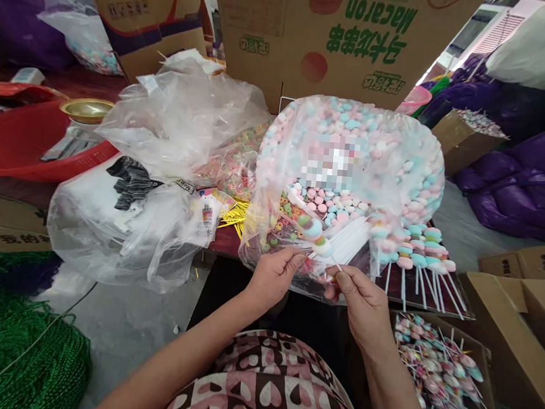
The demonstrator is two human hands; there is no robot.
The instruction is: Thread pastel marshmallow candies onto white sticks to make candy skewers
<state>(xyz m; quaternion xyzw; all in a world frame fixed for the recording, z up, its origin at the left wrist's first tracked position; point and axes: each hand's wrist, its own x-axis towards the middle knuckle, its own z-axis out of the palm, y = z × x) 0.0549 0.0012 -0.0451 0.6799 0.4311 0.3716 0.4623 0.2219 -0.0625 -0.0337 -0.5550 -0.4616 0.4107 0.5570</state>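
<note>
My left hand [273, 273] pinches a pastel round candy piece [321, 246] at the front of a big clear bag of pink, blue and white candies [353, 154]. My right hand [357, 295] is closed on a thin white stick [338, 266] whose tip meets that candy. Loose white sticks [346, 239] lie in the bag's opening beside small ring candies [283, 221]. To the right, a row of finished candy skewers [420, 256] lies on the dark table edge [436, 301].
A cardboard box of wrapped candy sticks [439, 372] stands at lower right. Crumpled clear bags [160, 175], gold twist ties [236, 217], a red basin [24, 144] and a gold bowl [86, 109] are left. Cardboard cartons [345, 32] stand behind; purple bags [532, 183] right; green netting [8, 334] lower left.
</note>
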